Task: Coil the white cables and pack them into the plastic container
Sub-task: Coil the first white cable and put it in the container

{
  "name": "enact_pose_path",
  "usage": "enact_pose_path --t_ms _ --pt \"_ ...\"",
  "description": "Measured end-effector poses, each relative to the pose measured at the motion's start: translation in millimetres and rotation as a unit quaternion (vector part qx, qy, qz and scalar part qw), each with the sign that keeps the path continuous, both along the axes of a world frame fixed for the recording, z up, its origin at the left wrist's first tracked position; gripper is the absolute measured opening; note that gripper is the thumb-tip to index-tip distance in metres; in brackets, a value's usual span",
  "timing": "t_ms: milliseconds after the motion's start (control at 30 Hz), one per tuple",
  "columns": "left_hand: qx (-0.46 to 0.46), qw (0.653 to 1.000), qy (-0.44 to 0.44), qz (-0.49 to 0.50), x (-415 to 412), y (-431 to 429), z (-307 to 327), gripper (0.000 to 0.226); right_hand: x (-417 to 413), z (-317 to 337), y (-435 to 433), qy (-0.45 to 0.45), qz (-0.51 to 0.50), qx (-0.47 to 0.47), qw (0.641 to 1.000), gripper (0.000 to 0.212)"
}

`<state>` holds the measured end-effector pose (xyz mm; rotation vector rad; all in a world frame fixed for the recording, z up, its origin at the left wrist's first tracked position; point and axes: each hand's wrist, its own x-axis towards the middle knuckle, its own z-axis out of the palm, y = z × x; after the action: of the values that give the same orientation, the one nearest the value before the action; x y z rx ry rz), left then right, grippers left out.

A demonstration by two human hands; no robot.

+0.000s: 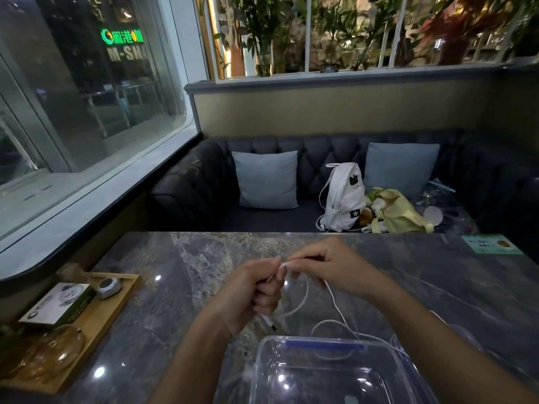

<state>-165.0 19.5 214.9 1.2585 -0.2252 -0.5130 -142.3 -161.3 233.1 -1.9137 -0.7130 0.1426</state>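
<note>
Head view: cable [305, 290] beside container [260, 363]

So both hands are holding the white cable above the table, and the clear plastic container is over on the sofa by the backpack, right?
Not quite. The head view shows the plastic container on the table, nearest the camera, not on the sofa. The rest holds: left hand and right hand both hold the white cable above the table.
</note>
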Motion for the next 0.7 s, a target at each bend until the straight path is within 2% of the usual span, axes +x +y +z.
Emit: enact_pose_path --t_ms 67,133,233,333,500,567,633,700 --pt "-0.042 0.999 0.007 -0.002 0 2 0 0.025 -1 0 -1 0.024 -0.007 0.046 0.999 0.012" --pt "-0.037 0.999 0.017 -0.013 -1 3 2 0.023 -1 0 -2 0.035 -0.014 0.060 0.997 0.015" --pt "0.027 0.998 0.038 -0.036 0 2 5 0.021 -2 -2 1 0.008 0.000 0.001 1.000 0.017" --pt "0.012 0.997 0.056 -0.044 0 3 6 0.026 -2 -2 3 0.008 0.004 -0.020 1.000 0.022" --pt "-0.135 0.988 0.064 -0.034 -2 12 8 0.026 -1 -8 -9 0.046 -0.030 0.051 0.997 0.026" --pt "-0.204 0.976 0.065 -0.030 -3 20 9 0.030 1 -16 -16 0.055 -0.075 0.056 0.994 0.031" --pt "-0.272 0.961 0.053 -0.009 -3 28 12 0.029 4 -27 -21 0.064 -0.126 0.070 0.987 0.018" --pt "-0.317 0.946 0.037 0.050 -2 34 14 0.023 5 -35 -23 0.043 -0.178 0.084 0.979 0.022"
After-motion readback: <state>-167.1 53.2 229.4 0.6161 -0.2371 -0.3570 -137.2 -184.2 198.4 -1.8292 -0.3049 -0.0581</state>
